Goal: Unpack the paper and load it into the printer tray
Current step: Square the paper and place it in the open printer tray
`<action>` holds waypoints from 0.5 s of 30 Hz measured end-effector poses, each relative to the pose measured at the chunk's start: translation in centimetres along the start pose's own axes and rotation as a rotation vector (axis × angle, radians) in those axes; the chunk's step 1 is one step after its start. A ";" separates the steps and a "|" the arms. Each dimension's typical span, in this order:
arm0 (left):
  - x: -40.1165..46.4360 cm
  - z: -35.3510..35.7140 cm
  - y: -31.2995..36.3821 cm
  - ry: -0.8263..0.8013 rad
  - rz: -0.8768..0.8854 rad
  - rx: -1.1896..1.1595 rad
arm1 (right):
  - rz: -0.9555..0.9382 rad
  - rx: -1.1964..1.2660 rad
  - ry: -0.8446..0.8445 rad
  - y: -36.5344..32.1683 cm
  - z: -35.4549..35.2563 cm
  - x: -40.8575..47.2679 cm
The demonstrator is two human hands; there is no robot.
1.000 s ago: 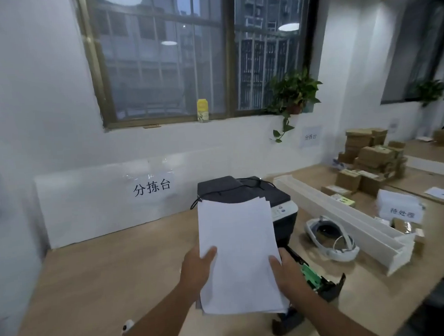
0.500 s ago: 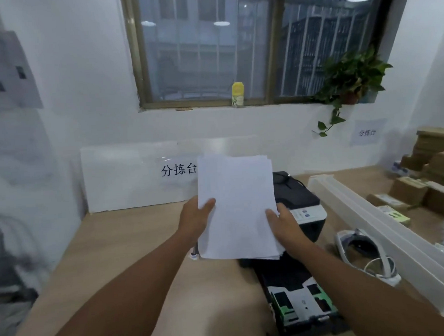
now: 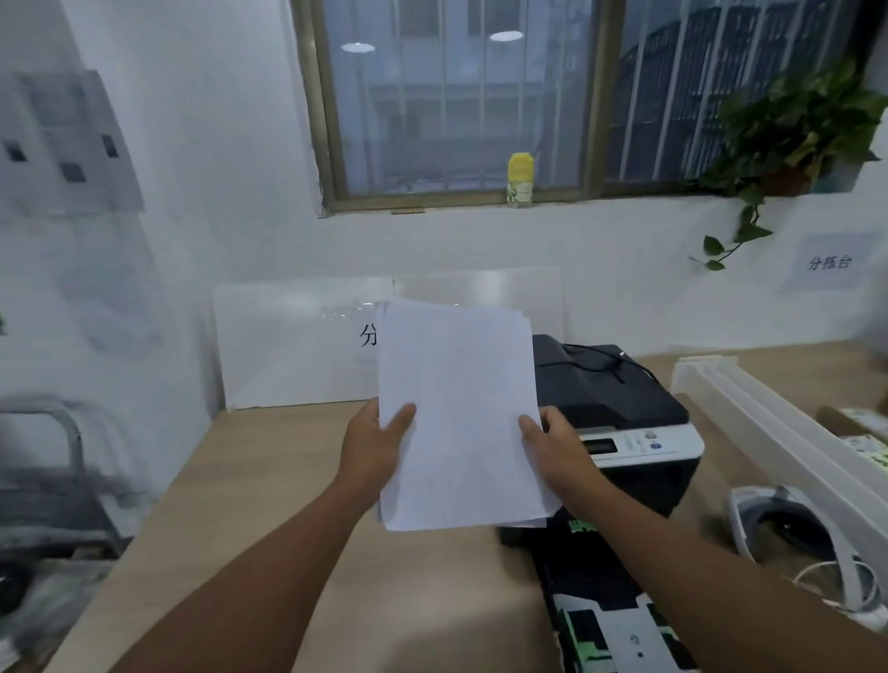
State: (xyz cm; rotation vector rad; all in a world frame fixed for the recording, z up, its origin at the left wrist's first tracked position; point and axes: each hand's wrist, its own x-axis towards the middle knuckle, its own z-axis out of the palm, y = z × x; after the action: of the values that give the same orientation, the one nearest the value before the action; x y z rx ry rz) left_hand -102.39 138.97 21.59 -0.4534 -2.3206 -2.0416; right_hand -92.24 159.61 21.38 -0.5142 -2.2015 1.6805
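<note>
Two arms reach over the wooden table (image 3: 264, 474), and the view has swung left, so the printer (image 3: 620, 409) now sits right of centre with its pulled-out tray (image 3: 617, 636) in full view (still empty). The paper stack (image 3: 459, 412) is raised upright, slightly fanned on top. The left hand (image 3: 373, 443) and right hand (image 3: 553, 446) each pinch a side edge; squaring-up looks next.

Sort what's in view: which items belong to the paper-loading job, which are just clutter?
Job:
paper stack, held in left hand and right hand
printer
pulled-out paper tray

Lying about:
white headset
long white channel
yellow bottle on the sill
potted plant
</note>
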 end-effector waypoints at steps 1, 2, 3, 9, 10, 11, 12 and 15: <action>0.0 -0.1 -0.2 0.002 0.010 0.002 | 0.000 0.004 -0.005 0.2 0.2 0.1; 0.1 -0.2 -0.4 0.003 0.019 0.007 | -0.002 0.005 -0.007 0.3 0.5 0.2; 0.2 -0.3 -0.6 0.005 0.031 0.007 | -0.005 0.004 -0.006 0.5 0.7 0.3; 0.6 -0.8 -2.4 0.025 0.093 -0.001 | -0.030 0.110 -0.001 2.0 1.9 2.1; 0.6 -0.8 -2.9 0.030 0.102 -0.014 | -0.047 0.145 -0.010 2.4 2.2 2.4; 0.5 -0.8 -3.7 0.034 0.099 -0.025 | -0.063 0.171 -0.014 2.9 2.5 2.6; 0.3 -0.8 -4.5 0.044 0.093 -0.032 | -0.084 0.193 -0.005 3.4 2.9 2.6; -0.2 -0.7 -7.7 0.067 0.115 -0.036 | -0.169 0.233 0.068 5.4 4.6 2.2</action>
State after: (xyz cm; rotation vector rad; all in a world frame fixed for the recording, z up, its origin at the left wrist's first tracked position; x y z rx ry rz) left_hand -104.10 137.42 14.18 -0.4992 -2.1702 -2.0163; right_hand -95.84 158.03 15.02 -0.3106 -1.9109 1.7696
